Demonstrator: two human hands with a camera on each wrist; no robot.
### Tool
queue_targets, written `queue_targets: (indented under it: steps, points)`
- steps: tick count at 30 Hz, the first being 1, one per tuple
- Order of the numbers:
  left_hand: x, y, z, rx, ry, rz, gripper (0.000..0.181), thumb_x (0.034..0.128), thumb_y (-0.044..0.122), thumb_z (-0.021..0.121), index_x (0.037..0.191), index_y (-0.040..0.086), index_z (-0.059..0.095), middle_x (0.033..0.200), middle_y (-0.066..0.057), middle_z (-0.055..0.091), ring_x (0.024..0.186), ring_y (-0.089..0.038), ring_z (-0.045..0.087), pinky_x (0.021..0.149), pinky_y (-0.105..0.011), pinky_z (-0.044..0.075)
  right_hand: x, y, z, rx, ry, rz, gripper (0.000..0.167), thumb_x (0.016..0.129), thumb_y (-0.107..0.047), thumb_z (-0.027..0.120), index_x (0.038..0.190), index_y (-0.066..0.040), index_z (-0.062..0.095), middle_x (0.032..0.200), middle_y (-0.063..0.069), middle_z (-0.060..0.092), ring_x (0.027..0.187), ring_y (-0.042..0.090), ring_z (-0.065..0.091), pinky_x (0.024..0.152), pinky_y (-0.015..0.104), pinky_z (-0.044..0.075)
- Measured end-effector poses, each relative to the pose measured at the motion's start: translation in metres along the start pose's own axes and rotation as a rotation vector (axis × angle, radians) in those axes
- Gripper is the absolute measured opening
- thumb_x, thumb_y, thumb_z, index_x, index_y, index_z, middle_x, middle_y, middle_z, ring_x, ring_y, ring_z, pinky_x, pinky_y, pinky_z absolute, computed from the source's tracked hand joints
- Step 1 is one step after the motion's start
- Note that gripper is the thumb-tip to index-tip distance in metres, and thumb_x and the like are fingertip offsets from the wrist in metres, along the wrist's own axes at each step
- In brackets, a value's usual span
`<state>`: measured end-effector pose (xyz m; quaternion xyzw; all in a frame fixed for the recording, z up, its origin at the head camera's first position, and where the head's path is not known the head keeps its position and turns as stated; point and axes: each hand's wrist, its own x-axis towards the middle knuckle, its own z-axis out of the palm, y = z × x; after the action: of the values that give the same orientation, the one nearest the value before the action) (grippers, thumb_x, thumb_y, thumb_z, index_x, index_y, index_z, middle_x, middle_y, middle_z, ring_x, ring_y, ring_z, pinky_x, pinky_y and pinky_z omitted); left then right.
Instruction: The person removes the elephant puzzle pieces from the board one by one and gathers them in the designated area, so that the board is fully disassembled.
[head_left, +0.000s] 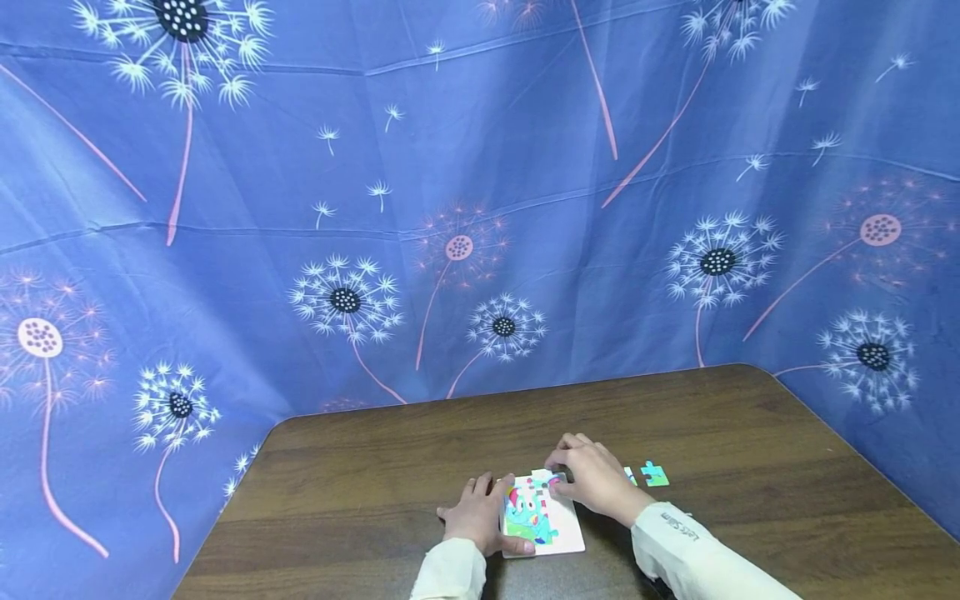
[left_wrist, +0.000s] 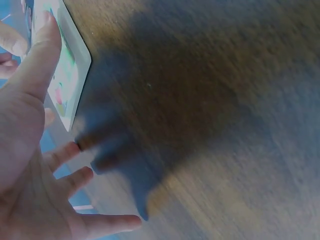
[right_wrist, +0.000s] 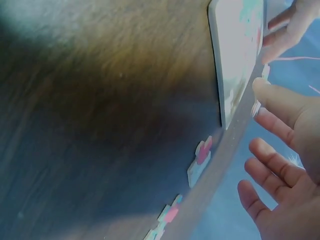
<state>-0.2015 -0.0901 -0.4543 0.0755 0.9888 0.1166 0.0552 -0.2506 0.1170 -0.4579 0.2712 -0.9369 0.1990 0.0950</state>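
A small jigsaw puzzle board (head_left: 570,535) with a pale rim lies on the table, partly filled with a light-blue cartoon animal picture. Along its left side rests my left hand (head_left: 474,518), fingers spread and fairly straight, the thumb lying over the lower edge. My right hand (head_left: 596,479) is at the upper right corner of the board. Between its thumb and index finger it pinches a puzzle piece (right_wrist: 255,108), seen nearly edge-on in the right wrist view. The piece's printed face is mostly hidden by the fingers.
To the right of the board lies a loose puzzle piece (head_left: 655,474), with another piece (head_left: 630,476) partly behind the right hand. The brown wooden table (head_left: 360,492) ends at a blue dandelion-print cloth (head_left: 570,317) behind it.
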Motion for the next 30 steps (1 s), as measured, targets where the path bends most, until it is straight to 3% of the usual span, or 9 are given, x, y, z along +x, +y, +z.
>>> queue_targets:
  steps: [9,15,23,30]
  points:
    - [-0.003,0.001,-0.001,-0.011,-0.002,-0.017,0.095,0.0644,0.052,0.093,0.147,0.024,0.053,0.145,-0.013,0.051,0.133,-0.040,0.048,0.081,-0.082,0.044,-0.010,0.010,-0.010,-0.002,0.028,-0.017,0.022,0.080,-0.022,0.088,0.098,-0.019,0.077,0.092,-0.009,0.062,0.085,0.013,0.057,0.070,0.035,0.049]
    - [-0.001,0.000,0.002,-0.013,0.008,-0.015,0.095,0.0629,0.051,0.094,0.145,0.024,0.055,0.144,-0.012,0.051,0.132,-0.039,0.049,0.080,-0.082,0.044,-0.017,0.016,-0.015,-0.003,0.005,0.008,0.023,0.080,-0.026,0.087,0.100,-0.019,0.077,0.096,-0.008,0.065,0.094,0.020,0.063,0.078,0.044,0.054]
    - [0.000,-0.001,0.003,-0.061,-0.020,-0.035,0.095,0.0644,0.048,0.094,0.146,0.023,0.053,0.150,-0.014,0.045,0.139,-0.045,0.042,0.082,-0.087,0.039,-0.025,0.023,-0.020,-0.012,-0.004,-0.016,0.024,0.081,-0.025,0.087,0.101,-0.017,0.077,0.098,-0.005,0.066,0.095,0.025,0.066,0.078,0.048,0.056]
    - [0.001,0.000,0.002,-0.054,-0.027,-0.040,0.097,0.0640,0.046,0.094,0.148,0.025,0.052,0.149,-0.013,0.046,0.138,-0.043,0.043,0.083,-0.085,0.040,-0.033,0.029,-0.023,-0.032,0.007,-0.009,0.025,0.079,-0.028,0.088,0.100,-0.020,0.078,0.095,-0.009,0.064,0.090,0.018,0.064,0.073,0.040,0.055]
